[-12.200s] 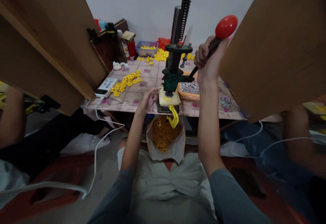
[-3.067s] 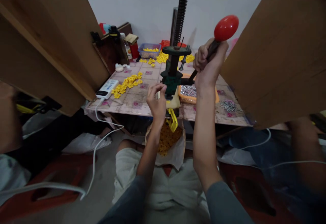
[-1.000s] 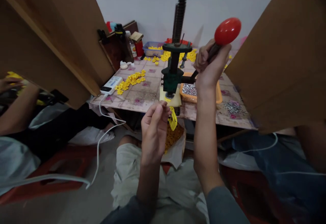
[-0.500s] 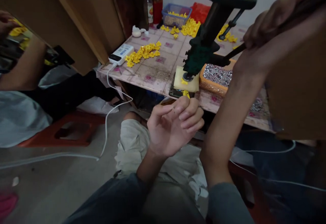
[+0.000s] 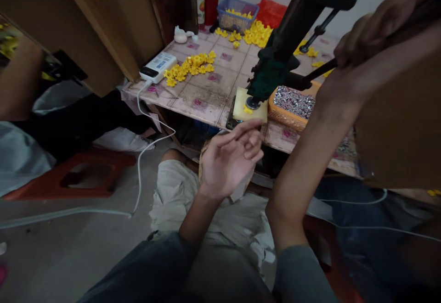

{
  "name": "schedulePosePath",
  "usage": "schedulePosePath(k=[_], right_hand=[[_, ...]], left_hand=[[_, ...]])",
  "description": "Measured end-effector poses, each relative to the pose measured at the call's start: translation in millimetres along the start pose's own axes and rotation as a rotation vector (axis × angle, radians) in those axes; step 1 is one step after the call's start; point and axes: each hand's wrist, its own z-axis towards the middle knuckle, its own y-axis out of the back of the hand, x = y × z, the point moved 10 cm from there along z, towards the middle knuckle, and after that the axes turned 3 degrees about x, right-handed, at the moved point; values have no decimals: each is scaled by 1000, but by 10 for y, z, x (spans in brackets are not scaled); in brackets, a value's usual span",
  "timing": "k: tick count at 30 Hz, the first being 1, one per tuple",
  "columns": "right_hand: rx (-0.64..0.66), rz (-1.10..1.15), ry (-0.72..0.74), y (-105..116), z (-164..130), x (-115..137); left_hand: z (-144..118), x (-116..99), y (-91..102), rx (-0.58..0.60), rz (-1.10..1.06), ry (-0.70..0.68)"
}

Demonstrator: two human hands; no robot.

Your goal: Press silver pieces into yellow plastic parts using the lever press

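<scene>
My left hand (image 5: 231, 160) is palm up just in front of the table edge, index finger stretched toward the press base and the other fingers loosely curled; nothing shows in it. My right hand (image 5: 372, 39) is wrapped around the lever (image 5: 322, 70) of a dark green hand press (image 5: 272, 73). The press's round metal tip (image 5: 253, 103) is down on a pale yellow block (image 5: 241, 111). A small yellow plastic flower (image 5: 247, 109) lies on the block at the tip. To the right, an orange basket (image 5: 287, 120) holds many small shiny pieces.
A group of yellow flowers (image 5: 189, 69) lies beside a white power bank (image 5: 158, 67) with a cable. Behind are a blue basket (image 5: 237, 16), more yellow flowers (image 5: 257, 33) and a red bag (image 5: 272, 13). Cardboard (image 5: 113, 14) stands at left, with another person's arm (image 5: 20, 78) beyond it.
A yellow flower that was at my left fingertips is no longer seen there. My left index finger has stretched out. My right hand stays on the lever; the view has shifted slightly.
</scene>
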Motion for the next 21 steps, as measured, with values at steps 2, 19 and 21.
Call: schedulePosePath(k=[2, 19, 21], right_hand=[[-21, -2, -1, 12, -2, -14], [6, 12, 19, -2, -37, 3], [-19, 51, 15, 10, -33, 14]], left_hand=[[155, 10, 232, -69, 169, -56], [416, -449, 1580, -569, 1503, -350], [462, -533, 1524, -532, 1582, -379]])
